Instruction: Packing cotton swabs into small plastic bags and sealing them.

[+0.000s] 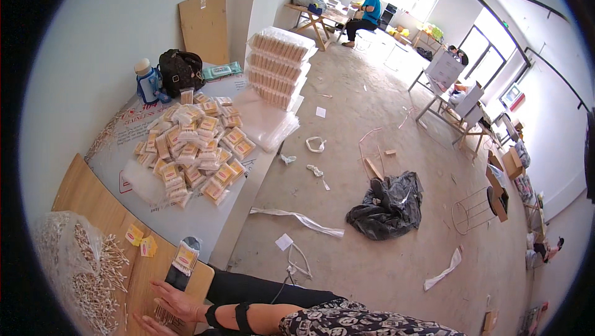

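My right hand (176, 302) rests low over the wooden table, its fingers stretched out. Nearer the lower edge, my left hand (152, 327) is partly cut off, its visible fingers straight. A small bundle of cotton swabs (165, 315) lies between the two hands, partly hidden by the right one. Just beyond my right hand, a filled swab packet (185, 258) with a yellow label lies on a dark flat object (178, 278). To the left, loose cotton swabs (108, 268) spill from a large clear bag (59, 243). Two yellow cards (141, 240) lie between bag and packet.
A heap of swab packets (192, 144) covers the adjoining table beside a tall stack of bagged swabs (279, 66). Behind stand a bottle (147, 82), a dark backpack (180, 68) and a wipes pack (222, 71). A black plastic bag (387, 206) lies on the floor. A person (367, 11) sits far off.
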